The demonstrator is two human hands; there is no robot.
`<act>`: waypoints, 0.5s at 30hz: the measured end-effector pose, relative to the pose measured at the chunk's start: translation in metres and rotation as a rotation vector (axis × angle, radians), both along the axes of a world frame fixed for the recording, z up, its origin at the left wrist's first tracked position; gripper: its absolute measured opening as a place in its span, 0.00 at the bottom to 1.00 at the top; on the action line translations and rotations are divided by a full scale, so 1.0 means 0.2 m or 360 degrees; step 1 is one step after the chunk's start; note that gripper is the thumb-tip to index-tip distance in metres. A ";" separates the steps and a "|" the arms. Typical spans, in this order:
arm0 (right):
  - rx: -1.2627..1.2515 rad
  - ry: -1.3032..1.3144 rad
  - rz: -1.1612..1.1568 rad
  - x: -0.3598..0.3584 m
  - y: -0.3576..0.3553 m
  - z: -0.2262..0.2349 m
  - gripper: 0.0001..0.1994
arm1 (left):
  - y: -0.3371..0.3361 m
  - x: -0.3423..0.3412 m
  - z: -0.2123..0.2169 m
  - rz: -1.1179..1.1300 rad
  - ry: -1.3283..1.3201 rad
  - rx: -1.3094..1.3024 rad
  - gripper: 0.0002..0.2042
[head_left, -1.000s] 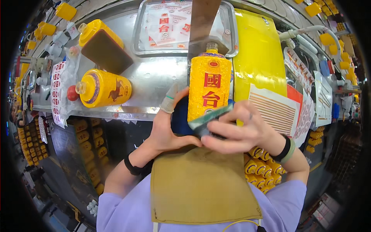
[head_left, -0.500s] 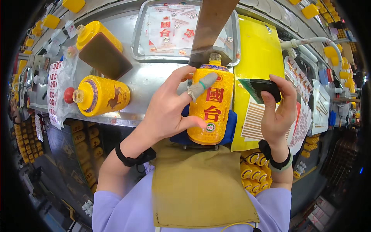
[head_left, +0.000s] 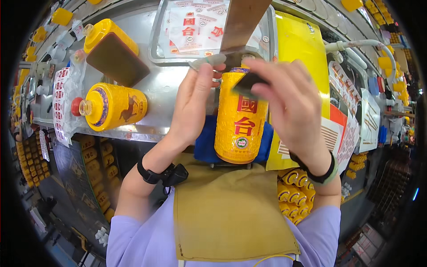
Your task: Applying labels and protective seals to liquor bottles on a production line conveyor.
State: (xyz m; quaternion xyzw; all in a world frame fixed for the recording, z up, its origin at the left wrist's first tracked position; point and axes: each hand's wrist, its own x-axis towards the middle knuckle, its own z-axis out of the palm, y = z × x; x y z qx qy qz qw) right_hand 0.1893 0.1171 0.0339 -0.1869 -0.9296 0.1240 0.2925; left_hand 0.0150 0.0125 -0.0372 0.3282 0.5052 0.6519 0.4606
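In front of me a yellow bottle (head_left: 233, 129) with red characters lies on a blue pad (head_left: 206, 144), its clear glass neck pointing away. My right hand (head_left: 293, 102) grips a flat black scraper (head_left: 249, 84) with a greenish edge, held over the bottle's upper front; motion blurs the fingers. My left hand (head_left: 193, 102) is beside the bottle's left shoulder with fingers stretched out, the fingertips close to its side. A pale finger cot (head_left: 209, 61) covers one finger. Whether the left fingertips touch the bottle cannot be told.
Two more yellow bottles, one nearer (head_left: 116, 106) and one farther (head_left: 109, 38), lie at left beside a dark flat panel (head_left: 118, 60). A metal tray (head_left: 156, 38) holds printed label sheets. A brown post (head_left: 244, 22) rises beyond the bottle. On the right are a yellow sheet (head_left: 300, 58) and striped strips (head_left: 329, 135).
My right hand has moved left with the scraper, from above the yellow sheet to the bottle's upper front. My left hand has drawn off the bottle's front to its left side.
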 end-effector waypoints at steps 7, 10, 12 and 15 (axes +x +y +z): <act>0.0299 0.0015 0.0782 -0.02 -0.24 0.08 0.14 | -0.11 -0.02 0.01 -0.0042 -0.0026 -0.0174 0.33; 0.0141 -0.0090 0.0263 -0.02 -0.19 0.07 0.11 | -0.18 0.01 0.03 -0.0170 -0.0002 -0.0306 0.38; 0.0139 0.0155 -0.0109 0.01 -0.07 0.01 0.09 | -0.22 0.03 0.04 -0.0272 -0.0127 -0.0370 0.37; 0.0274 0.0313 -0.0125 0.16 -0.02 -0.11 0.09 | -0.25 0.06 0.06 -0.0310 -0.0119 -0.0359 0.36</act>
